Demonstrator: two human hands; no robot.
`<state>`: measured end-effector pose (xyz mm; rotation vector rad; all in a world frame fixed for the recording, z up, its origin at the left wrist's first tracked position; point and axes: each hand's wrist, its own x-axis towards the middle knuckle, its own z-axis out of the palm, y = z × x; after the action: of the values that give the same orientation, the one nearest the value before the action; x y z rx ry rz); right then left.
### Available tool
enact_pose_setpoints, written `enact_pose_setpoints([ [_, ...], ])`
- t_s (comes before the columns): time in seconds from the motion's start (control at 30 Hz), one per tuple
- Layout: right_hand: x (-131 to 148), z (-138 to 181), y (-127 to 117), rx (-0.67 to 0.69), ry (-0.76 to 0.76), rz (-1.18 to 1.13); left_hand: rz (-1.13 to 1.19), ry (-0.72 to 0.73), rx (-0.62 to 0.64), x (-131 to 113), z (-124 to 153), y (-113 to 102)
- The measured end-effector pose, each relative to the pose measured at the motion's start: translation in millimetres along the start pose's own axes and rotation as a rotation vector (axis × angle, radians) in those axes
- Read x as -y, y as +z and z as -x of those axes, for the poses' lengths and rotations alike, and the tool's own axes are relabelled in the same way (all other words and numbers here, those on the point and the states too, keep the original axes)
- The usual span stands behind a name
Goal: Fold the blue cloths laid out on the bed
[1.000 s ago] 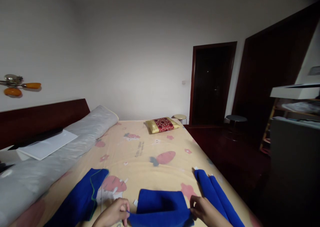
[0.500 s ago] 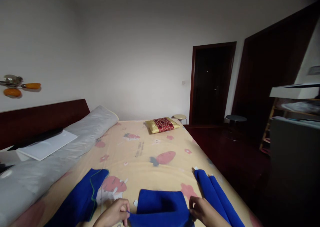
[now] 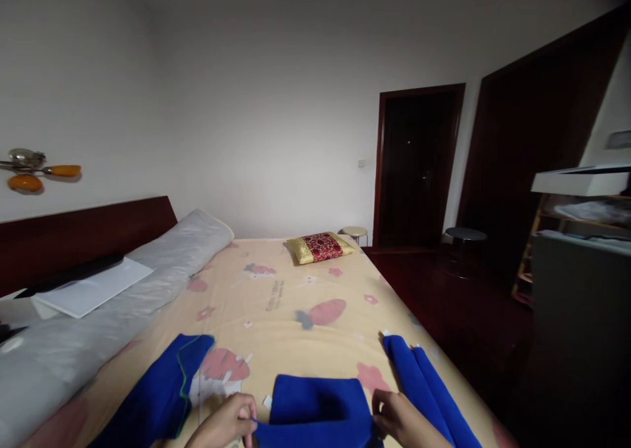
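Head view, low centre: a folded blue cloth [image 3: 319, 408] lies on the bed sheet [image 3: 280, 316] at the near edge, between the two hands. Its long axis runs 9 to 3 o'clock, the far folded edge facing 12. The near part is cut off by the bottom of the picture.

Left hand [image 3: 224, 425] sits at the cloth's 9 o'clock corner. Fingers [image 3: 241, 405] curled in, tips pinched on the cloth's left near corner; a thin edge of blue shows at the fingertips. Right hand [image 3: 401, 422] sits at the 3 o'clock side, fingers bent and closed on the cloth's right edge; thumb side touching the fabric. Both hands are partly out of view below, so how much of the cloth each holds cannot be told.

Just right of the right hand, at 2 o'clock from the cloth: a rolled blue cloth [image 3: 424, 382], long axis running roughly 11 to 5. At 9 to 10 o'clock, well left of the left hand: another blue cloth with green trim [image 3: 158, 395], spread loosely, long axis about 1 to 7.

Further out, at 12 o'clock on the far end of the bed: a red and gold cushion [image 3: 320, 246]. At 10 o'clock along the headboard [image 3: 73, 234]: a long grey bolster [image 3: 123, 290] with a white flat board [image 3: 91, 287] on it. Dark doorway [image 3: 417, 165] at 1 o'clock.
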<state>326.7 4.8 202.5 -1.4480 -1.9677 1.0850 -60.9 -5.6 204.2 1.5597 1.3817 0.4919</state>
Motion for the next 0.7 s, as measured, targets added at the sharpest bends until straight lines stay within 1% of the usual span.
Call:
enact_pose_setpoints([
  [0.2, 6.9, 2.3, 0.9, 0.023, 0.014, -0.006, -0.023, 0.002, -0.022, -0.5, 0.1, 2.6],
  [0.33, 5.4, 1.6, 1.0, 0.009, 0.004, 0.019, 0.002, 0.016, -0.012, 2.3, -1.5, 3.1],
  [0.57, 4.8, 1.2, 2.2, 0.030, 0.002, -0.009, 0.001, 0.013, -0.012, 9.8, -4.9, 2.4],
  [0.7, 8.0, 2.4, 1.8, 0.019, 0.017, 0.005, -0.004, 0.014, -0.014, 8.2, -4.9, 3.8],
])
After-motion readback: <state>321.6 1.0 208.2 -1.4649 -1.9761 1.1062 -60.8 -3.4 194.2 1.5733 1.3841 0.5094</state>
